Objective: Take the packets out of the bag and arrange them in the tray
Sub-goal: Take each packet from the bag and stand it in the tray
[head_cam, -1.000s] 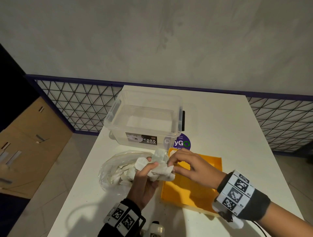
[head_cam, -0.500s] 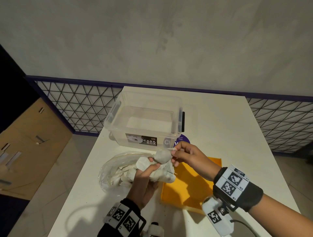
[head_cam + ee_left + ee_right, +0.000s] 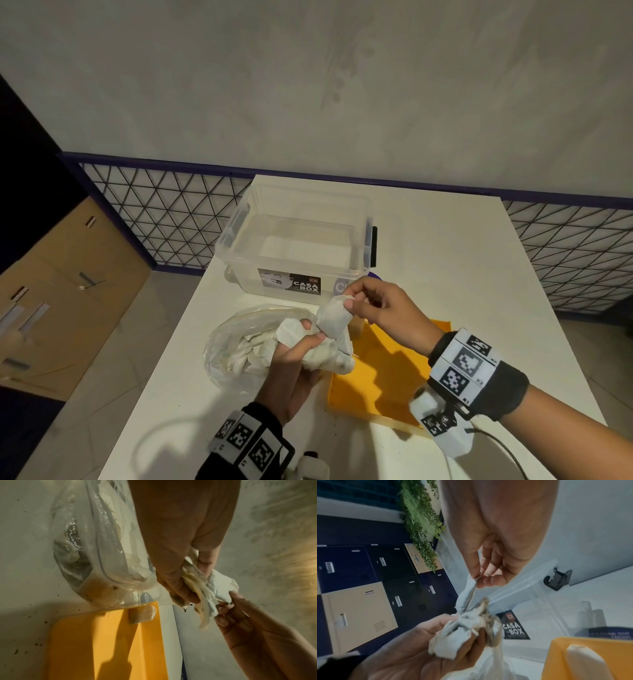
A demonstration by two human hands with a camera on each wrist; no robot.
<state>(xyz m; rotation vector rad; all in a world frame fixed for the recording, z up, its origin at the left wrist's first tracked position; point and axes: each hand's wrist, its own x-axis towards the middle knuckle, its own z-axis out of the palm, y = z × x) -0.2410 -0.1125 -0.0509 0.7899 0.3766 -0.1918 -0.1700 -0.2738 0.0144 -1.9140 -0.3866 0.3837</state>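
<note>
My left hand [image 3: 301,346] grips a bunch of white packets [image 3: 325,356] above the near-left corner of the orange tray [image 3: 383,383]. My right hand [image 3: 349,298] pinches the top edge of one white packet [image 3: 332,318] and holds it up from that bunch; the pinch shows in the right wrist view too [image 3: 476,580]. The clear plastic bag [image 3: 236,346] with more packets lies on the table left of the tray. One packet [image 3: 142,614] lies in the tray's far corner.
A clear lidless storage box [image 3: 298,246] labelled CASA BOX stands behind the bag and tray. The white table [image 3: 462,274] extends to the right. A wire-mesh fence [image 3: 164,219] runs behind; lockers [image 3: 359,588] stand off to the left.
My right hand has risen from the bunch toward the box, drawing one packet upward. The left hand has kept its hold on the bunch.
</note>
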